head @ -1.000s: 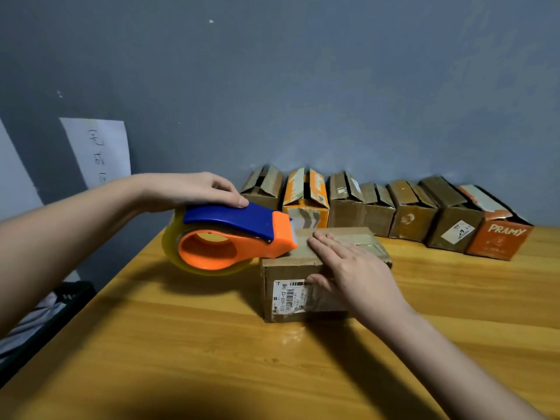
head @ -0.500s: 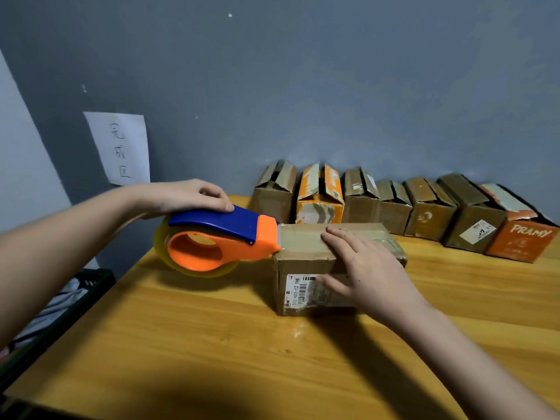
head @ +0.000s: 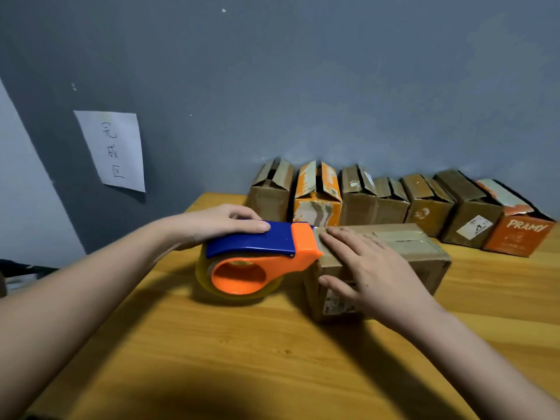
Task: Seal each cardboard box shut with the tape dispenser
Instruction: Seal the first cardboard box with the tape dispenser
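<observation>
A brown cardboard box (head: 418, 256) lies on the wooden table (head: 212, 359), its flaps closed and a strip of clear tape along the top seam. My left hand (head: 224, 224) grips the blue and orange tape dispenser (head: 257, 259) from above, its orange nose touching the box's left top edge. A yellowish tape roll sits inside the dispenser. My right hand (head: 369, 271) rests flat on the box, fingers straight over the top and thumb down the near side.
Several open-flapped boxes (head: 391, 201) stand in a row against the grey wall, two of them orange (head: 316, 197), one marked PRAMY (head: 521, 234). A paper note (head: 113, 150) hangs on the wall at left. The table's left edge drops off near dark clutter (head: 18, 274).
The dispenser slid left along the box top to its left edge and dipped over the corner. My right hand stayed pressed on the box.
</observation>
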